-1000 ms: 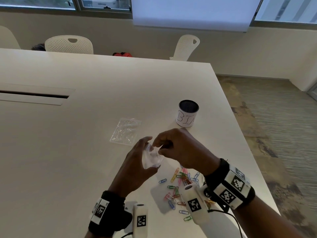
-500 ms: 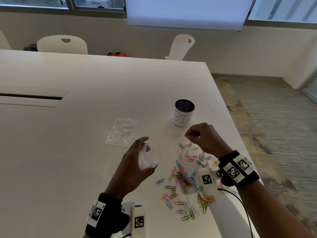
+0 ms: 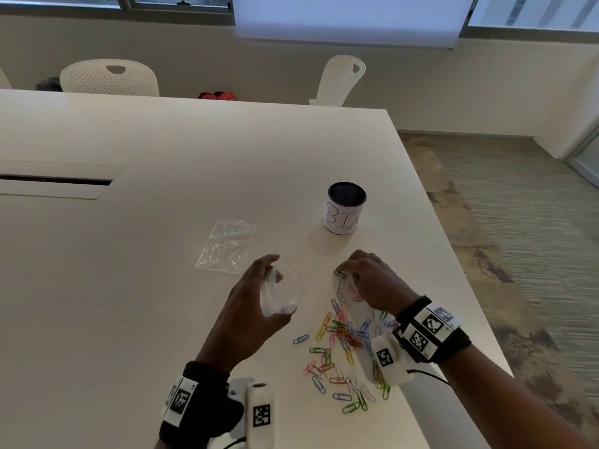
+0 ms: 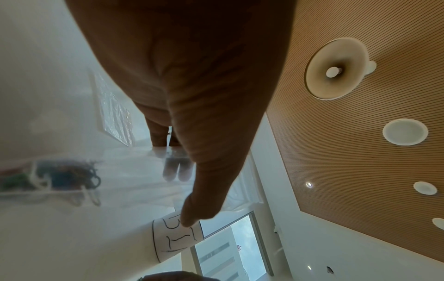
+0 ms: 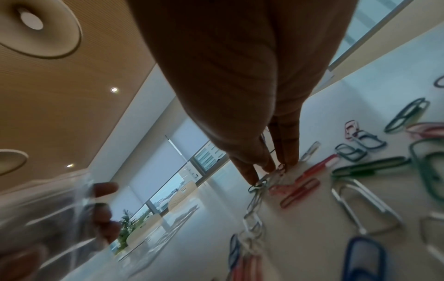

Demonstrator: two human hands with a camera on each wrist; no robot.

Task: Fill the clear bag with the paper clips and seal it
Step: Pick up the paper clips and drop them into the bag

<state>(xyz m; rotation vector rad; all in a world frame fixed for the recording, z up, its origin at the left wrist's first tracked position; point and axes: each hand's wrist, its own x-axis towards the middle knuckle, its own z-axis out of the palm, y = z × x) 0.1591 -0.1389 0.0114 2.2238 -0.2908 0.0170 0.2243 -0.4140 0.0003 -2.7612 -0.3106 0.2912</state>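
My left hand (image 3: 274, 270) holds a small clear bag (image 3: 285, 294) upright just above the table, mouth open toward the right; in the left wrist view the fingers (image 4: 177, 169) show through the plastic of the bag (image 4: 134, 171). Coloured paper clips (image 3: 343, 345) lie scattered on the white table (image 3: 129, 286) right of the bag. My right hand (image 3: 348, 273) is down at the far end of the pile. Its fingertips (image 5: 269, 167) pinch a few linked clips (image 5: 254, 218) that trail toward me.
A dark cup labelled BIN (image 3: 345, 212) stands beyond the right hand. A second clear bag (image 3: 227, 246) lies flat to the far left of the held one. The table's right edge (image 3: 470, 303) runs close beside the clips. White chairs (image 3: 110, 76) stand at the far side.
My right hand left the bag's mouth, swung right and came down onto the clips at the pile's far end. The left hand kept hold of the bag and stayed nearly still.
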